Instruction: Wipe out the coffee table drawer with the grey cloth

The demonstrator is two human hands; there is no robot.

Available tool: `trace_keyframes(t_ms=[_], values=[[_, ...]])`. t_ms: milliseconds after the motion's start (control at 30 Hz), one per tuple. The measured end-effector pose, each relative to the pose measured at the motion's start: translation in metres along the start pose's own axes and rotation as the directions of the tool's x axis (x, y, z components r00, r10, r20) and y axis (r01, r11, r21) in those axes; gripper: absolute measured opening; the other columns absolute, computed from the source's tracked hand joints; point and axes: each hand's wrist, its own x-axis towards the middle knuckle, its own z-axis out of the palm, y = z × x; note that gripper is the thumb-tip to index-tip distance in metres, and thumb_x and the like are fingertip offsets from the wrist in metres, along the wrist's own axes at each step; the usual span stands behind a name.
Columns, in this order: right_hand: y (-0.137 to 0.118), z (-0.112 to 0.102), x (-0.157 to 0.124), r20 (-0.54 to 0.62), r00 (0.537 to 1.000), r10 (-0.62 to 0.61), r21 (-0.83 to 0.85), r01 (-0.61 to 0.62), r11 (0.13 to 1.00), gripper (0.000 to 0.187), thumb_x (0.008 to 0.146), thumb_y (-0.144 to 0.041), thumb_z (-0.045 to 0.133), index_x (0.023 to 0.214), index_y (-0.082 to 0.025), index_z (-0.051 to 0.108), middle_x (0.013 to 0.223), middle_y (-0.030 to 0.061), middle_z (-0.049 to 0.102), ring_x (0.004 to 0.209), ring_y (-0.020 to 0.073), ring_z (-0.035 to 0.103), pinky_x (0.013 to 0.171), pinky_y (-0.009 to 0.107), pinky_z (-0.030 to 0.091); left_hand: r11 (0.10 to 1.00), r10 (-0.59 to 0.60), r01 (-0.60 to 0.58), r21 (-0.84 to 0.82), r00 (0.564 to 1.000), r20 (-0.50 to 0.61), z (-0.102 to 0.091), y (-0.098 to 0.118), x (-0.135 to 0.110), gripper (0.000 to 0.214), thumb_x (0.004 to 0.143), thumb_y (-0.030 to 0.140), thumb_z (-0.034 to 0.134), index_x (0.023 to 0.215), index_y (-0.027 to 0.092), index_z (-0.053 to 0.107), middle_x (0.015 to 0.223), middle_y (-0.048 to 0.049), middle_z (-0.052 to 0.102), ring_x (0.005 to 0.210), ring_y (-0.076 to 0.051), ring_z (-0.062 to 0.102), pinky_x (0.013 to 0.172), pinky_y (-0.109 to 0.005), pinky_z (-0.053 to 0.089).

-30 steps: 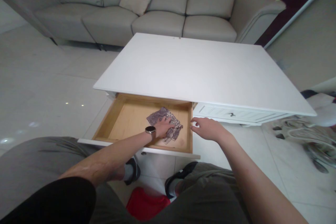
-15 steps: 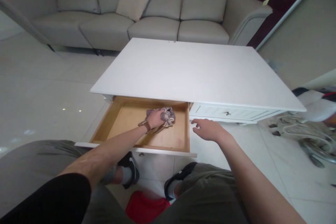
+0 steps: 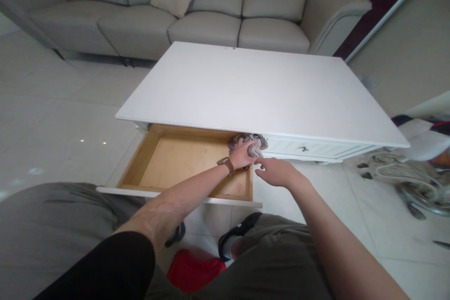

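Note:
A crumpled grey patterned cloth (image 3: pixel 258 143) is bunched at the right side of the pulled-out wooden drawer (image 3: pixel 183 157), over its side wall. My left hand (image 3: pixel 242 153), with a brown-strapped watch at the wrist, is closed on the cloth. My right hand (image 3: pixel 276 172) is just outside the drawer, its fingers bent and apart. Its fingertips come right up to the cloth and my left fingers; whether they touch, I cannot tell.
The drawer belongs to a white coffee table (image 3: pixel 260 89) with a shut drawer front (image 3: pixel 326 150) on the right. A grey sofa (image 3: pixel 207 33) stands behind it. Something red (image 3: pixel 195 269) lies on the floor between my feet. Cords and clutter (image 3: pixel 404 168) are at the right.
My left hand has carried the cloth from the drawer's middle to its right wall, close to my right hand. The right hand has hardly moved. The view has tilted slightly downward.

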Motion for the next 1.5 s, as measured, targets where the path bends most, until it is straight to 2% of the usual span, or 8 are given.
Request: trace_keyframes(t_ms=[167, 367, 533, 733, 933, 1133, 1300, 1500], values=[[-0.002, -0.004, -0.001, 0.005, 1.000, -0.003, -0.028, 0.003, 1.000, 0.047, 0.097, -0.039, 0.045, 0.138, -0.027, 0.063, 0.132, 0.0114, 0.071, 0.117, 0.0319, 0.067, 0.094, 0.043, 0.050, 0.988, 0.125, -0.131, 0.083, 0.990, 0.068, -0.008, 0.007, -0.020, 0.042, 0.079, 0.047, 0.073, 0.118, 0.031, 0.070, 0.136, -0.0085, 0.048, 0.119, -0.033, 0.053, 0.102, -0.048, 0.048], [-0.004, -0.006, -0.001, 0.004, 1.000, -0.004, 0.007, 0.004, 1.000, 0.044, 0.096, -0.038, 0.046, 0.134, -0.029, 0.066, 0.129, 0.0099, 0.073, 0.113, 0.0308, 0.069, 0.089, 0.040, 0.050, 0.946, 0.233, -0.276, 0.169, 0.944, 0.235, -0.008, 0.018, -0.060, 0.044, 0.077, 0.042, 0.075, 0.119, 0.028, 0.072, 0.139, -0.0115, 0.051, 0.123, -0.038, 0.049, 0.099, -0.050, 0.050], [-0.005, -0.004, -0.001, 0.009, 0.999, -0.037, 0.008, 0.037, 0.999, 0.041, 0.096, -0.038, 0.045, 0.129, -0.029, 0.069, 0.125, 0.0084, 0.074, 0.111, 0.0291, 0.070, 0.085, 0.036, 0.050, 0.921, 0.353, -0.383, 0.073, 0.897, 0.265, -0.004, 0.015, -0.082, 0.038, 0.076, 0.043, 0.077, 0.112, 0.028, 0.074, 0.134, -0.0096, 0.057, 0.122, -0.032, 0.054, 0.109, -0.046, 0.047], [-0.005, -0.002, 0.001, 0.007, 0.999, -0.032, -0.017, 0.032, 0.999, 0.042, 0.097, -0.040, 0.044, 0.129, -0.029, 0.068, 0.124, 0.0078, 0.075, 0.111, 0.0288, 0.070, 0.088, 0.038, 0.050, 0.914, 0.406, -0.395, -0.098, 0.874, 0.266, -0.019, -0.005, -0.083, 0.021, 0.070, 0.035, 0.082, 0.086, 0.023, 0.073, 0.117, -0.0074, 0.064, 0.106, -0.025, 0.061, 0.093, -0.036, 0.052], [-0.006, 0.000, -0.001, -0.027, 0.999, -0.036, -0.023, 0.035, 0.999, 0.045, 0.096, -0.039, 0.045, 0.136, -0.031, 0.064, 0.126, 0.0070, 0.074, 0.116, 0.0295, 0.068, 0.094, 0.041, 0.050, 0.967, 0.255, -0.256, 0.002, 0.965, 0.058, -0.091, -0.036, -0.080, 0.027, 0.065, 0.024, 0.079, 0.090, 0.021, 0.071, 0.111, -0.0062, 0.058, 0.097, -0.021, 0.060, 0.088, -0.033, 0.053], [-0.006, 0.001, -0.002, -0.005, 0.999, -0.037, -0.005, 0.037, 0.999, 0.047, 0.096, -0.038, 0.045, 0.138, -0.028, 0.063, 0.128, 0.0079, 0.073, 0.118, 0.0299, 0.067, 0.095, 0.042, 0.050, 0.916, 0.130, -0.145, 0.374, 0.989, 0.065, -0.185, -0.070, -0.087, 0.017, 0.071, 0.036, 0.076, 0.081, 0.024, 0.072, 0.112, -0.0073, 0.059, 0.110, -0.028, 0.055, 0.099, -0.039, 0.048], [0.001, 0.013, 0.005, -0.045, 0.999, -0.026, 0.105, 0.031, 0.994, 0.042, 0.093, -0.036, 0.051, 0.130, -0.027, 0.070, 0.124, 0.0109, 0.074, 0.112, 0.0309, 0.069, 0.093, 0.044, 0.050, 0.928, -0.060, -0.042, 0.371, 0.964, 0.259, -0.180, -0.102, -0.096, 0.093, 0.058, 0.057, 0.087, 0.142, 0.035, 0.057, 0.144, -0.0077, 0.053, 0.132, -0.034, 0.049, 0.116, -0.047, 0.039], [-0.008, 0.026, 0.019, -0.037, 0.997, 0.072, 0.165, -0.066, 0.984, 0.031, 0.091, -0.028, 0.064, 0.120, -0.028, 0.076, 0.122, 0.0162, 0.074, 0.110, 0.0352, 0.069, 0.090, 0.048, 0.048, 0.829, -0.373, 0.177, 0.531, 0.882, 0.289, -0.149, -0.156, -0.097, 0.109, 0.072, 0.064, 0.076, 0.163, 0.031, 0.024, 0.170, -0.0171, 0.024, 0.157, -0.039, 0.022, 0.124, -0.052, 0.029]])
